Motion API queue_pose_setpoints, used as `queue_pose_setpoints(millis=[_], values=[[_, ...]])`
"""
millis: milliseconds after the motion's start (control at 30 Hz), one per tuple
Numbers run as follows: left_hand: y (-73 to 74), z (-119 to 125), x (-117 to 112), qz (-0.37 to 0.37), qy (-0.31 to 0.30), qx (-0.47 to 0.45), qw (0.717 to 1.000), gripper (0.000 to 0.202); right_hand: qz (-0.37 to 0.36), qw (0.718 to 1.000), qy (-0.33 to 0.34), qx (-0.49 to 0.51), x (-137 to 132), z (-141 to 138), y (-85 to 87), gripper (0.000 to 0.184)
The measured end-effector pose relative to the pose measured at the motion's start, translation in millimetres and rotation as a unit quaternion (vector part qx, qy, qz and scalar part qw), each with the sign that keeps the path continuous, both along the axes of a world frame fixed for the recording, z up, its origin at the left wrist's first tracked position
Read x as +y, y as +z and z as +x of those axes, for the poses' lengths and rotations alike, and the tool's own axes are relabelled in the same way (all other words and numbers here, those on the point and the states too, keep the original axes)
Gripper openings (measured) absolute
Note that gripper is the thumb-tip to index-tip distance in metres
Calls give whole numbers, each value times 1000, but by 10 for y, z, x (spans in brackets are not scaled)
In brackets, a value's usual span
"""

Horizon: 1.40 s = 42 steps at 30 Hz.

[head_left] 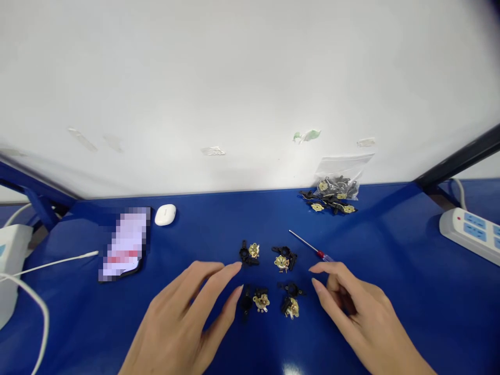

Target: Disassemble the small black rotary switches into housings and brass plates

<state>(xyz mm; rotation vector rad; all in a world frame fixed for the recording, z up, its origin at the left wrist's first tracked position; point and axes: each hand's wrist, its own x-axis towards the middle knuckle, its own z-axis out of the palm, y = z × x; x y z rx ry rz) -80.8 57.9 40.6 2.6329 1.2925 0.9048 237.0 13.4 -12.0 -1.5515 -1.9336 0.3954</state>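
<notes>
Several small sets of black plastic pieces with brass-coloured round parts lie in a loose cluster on the blue tabletop [78, 312], including one set [249, 253] at upper left and another [291, 301] at lower right. My left hand [183, 317] rests at the cluster's left side, fingertips just apart from the nearest set [253, 299]. My right hand [359, 312] sits on the right, fingers slightly curled and holding nothing. A thin screwdriver [312, 246] with a red handle lies just beyond my right fingertips.
A clear zip bag [338, 182] of similar parts leans against the white wall [250, 78], with loose parts beside it. At left lie a pixelated phone [125, 245], white earbud case [165, 214] and white cable [58, 259]. A power strip [471, 234] sits at right.
</notes>
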Motion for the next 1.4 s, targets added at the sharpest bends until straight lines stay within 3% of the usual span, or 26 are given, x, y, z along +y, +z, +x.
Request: queue_pose_setpoints(millis=[133,233,333,467,633,800,1000,1400], values=[[22,92,389,-27,-73,-7,997,26,52,990,118,-64,300,116,190,14],[-140,161,613,-64,-76,-54,994,27,73,984,146,-77,562,110,248,15],[-337,167,707,-75,-72,-72,992,29,88,983,148,-65,743,59,190,15],[-499,83,718,-87,-103,-79,988,25,99,984,142,-37,765,26,42,16],[-562,-2,754,-86,-124,-69,986,23,64,987,147,-1,689,80,-25,17],[-552,18,740,-68,-133,-67,987,25,-32,975,216,35,701,182,33,10],[-506,67,703,-18,-148,-75,986,29,-136,954,265,38,689,224,119,16],[-477,62,641,79,-171,-21,982,27,-181,949,259,-3,705,217,142,18]])
